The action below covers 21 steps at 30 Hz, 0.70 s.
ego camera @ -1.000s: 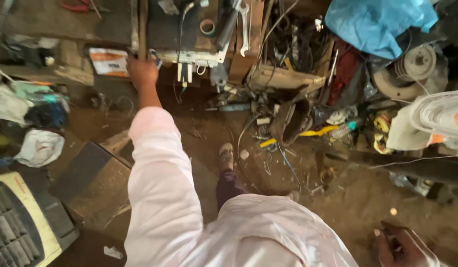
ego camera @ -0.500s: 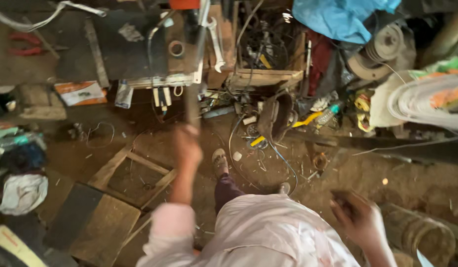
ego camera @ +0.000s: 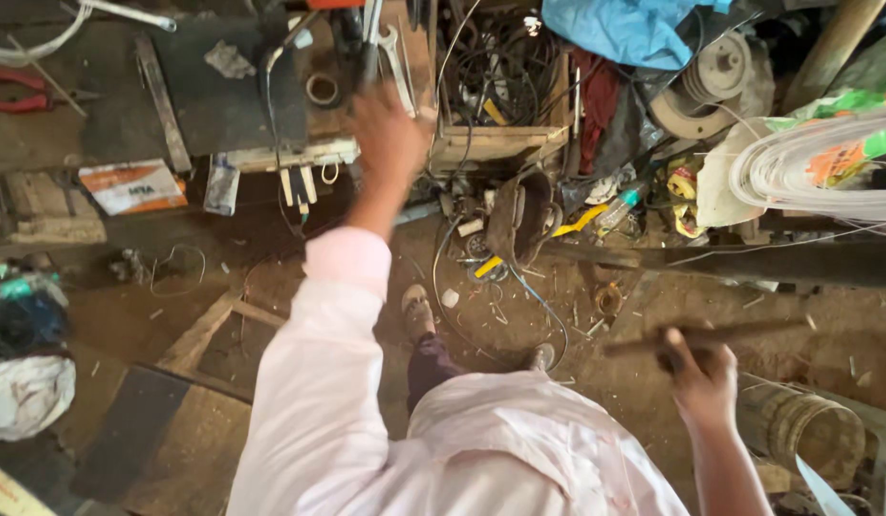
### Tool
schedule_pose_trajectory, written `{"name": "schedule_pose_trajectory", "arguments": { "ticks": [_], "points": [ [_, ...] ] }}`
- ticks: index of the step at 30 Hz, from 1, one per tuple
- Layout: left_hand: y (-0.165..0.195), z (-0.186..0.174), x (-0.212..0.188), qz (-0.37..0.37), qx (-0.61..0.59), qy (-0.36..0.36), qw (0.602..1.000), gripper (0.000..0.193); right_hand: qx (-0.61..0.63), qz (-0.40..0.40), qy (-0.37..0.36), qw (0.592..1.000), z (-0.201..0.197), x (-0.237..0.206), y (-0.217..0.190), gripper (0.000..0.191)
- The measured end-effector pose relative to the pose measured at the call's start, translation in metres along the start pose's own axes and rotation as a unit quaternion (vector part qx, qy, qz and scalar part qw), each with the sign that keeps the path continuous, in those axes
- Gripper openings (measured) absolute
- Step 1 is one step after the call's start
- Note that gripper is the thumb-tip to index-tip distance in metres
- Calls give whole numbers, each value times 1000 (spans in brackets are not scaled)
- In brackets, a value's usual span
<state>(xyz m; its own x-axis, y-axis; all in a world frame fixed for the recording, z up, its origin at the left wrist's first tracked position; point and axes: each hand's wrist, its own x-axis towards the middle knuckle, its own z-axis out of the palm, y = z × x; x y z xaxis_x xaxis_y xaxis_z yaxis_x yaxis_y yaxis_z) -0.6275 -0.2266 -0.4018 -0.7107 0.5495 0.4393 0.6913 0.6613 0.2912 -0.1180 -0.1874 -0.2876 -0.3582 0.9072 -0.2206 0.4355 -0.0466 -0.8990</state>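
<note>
Change since half a second ago: left hand (ego camera: 386,129) has risen from above the floor to the counter (ego camera: 99,124) edge; right hand (ego camera: 701,377) has lifted into fuller view.

Left hand: raised, blurred, over the counter edge just beside a wrench (ego camera: 397,53) and a roll of tape (ego camera: 322,89); whether its fingers grip anything cannot be told.

Right hand: closed around a thin dark rod (ego camera: 749,334), which lies roughly level and blurred above the dirt floor (ego camera: 558,287).

Counter: red pliers (ego camera: 22,91) at far left; wooden crate of black cables (ego camera: 491,105) to the right.

Floor: orange-and-white carton (ego camera: 132,184), white cloth bundle (ego camera: 27,394), plastic bottle (ego camera: 620,205), rusty tin (ego camera: 811,435) just beside the right hand. Blue tarp (ego camera: 625,29) at top.
</note>
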Motion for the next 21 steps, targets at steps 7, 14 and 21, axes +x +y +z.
{"name": "schedule_pose_trajectory", "arguments": {
  "ticks": [7,14,21],
  "points": [
    [-47,30,54,-77,22,-168,982,46,-8,35,66,997,-37,-64,15,13],
    [-33,37,43,-138,-65,-151,977,48,-24,44,125,991,-61,-95,40,20],
    [62,9,-71,-51,-160,-11,986,63,-239,24,102,965,-48,-72,12,68]
  ]
}}
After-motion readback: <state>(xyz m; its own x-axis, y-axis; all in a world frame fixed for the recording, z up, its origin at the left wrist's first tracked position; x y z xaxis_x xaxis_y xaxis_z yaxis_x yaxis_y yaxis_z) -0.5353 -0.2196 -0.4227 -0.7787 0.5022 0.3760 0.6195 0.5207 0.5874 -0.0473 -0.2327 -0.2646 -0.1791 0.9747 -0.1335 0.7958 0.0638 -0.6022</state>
